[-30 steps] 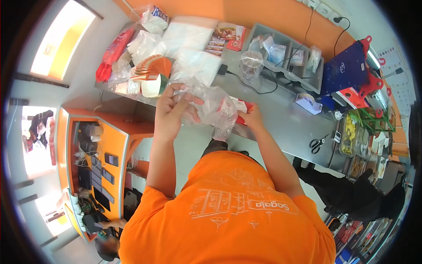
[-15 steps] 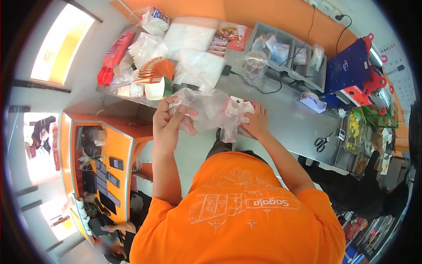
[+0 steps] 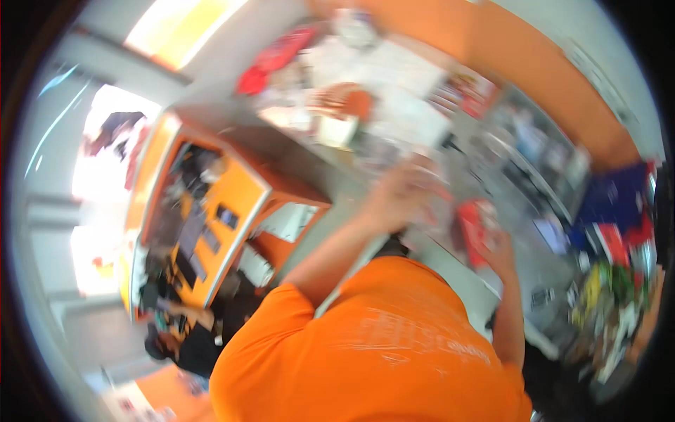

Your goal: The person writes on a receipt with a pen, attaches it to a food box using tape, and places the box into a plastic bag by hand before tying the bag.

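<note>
Motion blur smears the whole view. My left hand [image 3: 402,193] is at the counter's front edge, fingers closed on a clear plastic bag [image 3: 437,214] that hangs beside it. To its right, my right hand [image 3: 498,250] grips the side of a red box [image 3: 472,226]; its print is too blurred to read. The box and the bag are close together, and I cannot tell whether they touch. Behind my left hand lie stacks of clear plastic bags [image 3: 408,119] on the counter.
A fan of orange-brown cartons [image 3: 344,100] and a red plastic bag [image 3: 278,60] lie at the back left. A grey divided tray [image 3: 538,151] stands along the wall. At far right is a dark blue box [image 3: 610,193]. A person [image 3: 200,337] sits behind the orange cabinet [image 3: 232,186].
My view has swung, shifting the counter right. My right hand has left the bag's side and now holds the red box farther right. The bag stays with my left hand.
</note>
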### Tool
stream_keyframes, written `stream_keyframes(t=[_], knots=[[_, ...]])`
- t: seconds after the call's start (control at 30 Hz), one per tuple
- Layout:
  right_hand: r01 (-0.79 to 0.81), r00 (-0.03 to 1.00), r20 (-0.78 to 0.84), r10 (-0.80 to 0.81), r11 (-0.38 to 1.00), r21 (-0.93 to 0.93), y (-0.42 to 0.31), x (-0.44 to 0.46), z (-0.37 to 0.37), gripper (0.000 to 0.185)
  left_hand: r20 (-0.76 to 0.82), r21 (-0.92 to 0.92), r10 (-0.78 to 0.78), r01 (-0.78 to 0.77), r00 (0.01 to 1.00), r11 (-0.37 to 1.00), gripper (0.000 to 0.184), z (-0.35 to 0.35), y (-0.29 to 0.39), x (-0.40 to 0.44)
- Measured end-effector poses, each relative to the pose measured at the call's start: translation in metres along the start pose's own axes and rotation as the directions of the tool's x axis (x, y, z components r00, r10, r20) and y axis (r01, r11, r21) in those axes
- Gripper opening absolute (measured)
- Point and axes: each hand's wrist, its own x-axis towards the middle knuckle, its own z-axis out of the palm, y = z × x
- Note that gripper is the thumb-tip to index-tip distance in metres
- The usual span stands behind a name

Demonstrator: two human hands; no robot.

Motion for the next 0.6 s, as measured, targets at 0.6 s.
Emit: stream_keyframes(t=[0.6], knots=[[-0.513,0.791,0.522,0.319,-0.119,0.85,-0.17,0.01,0.015,0.051,0.025,-0.012,-0.529,0.53,0.848,0.848,0.045,0.05,-0.139,-0.075]])
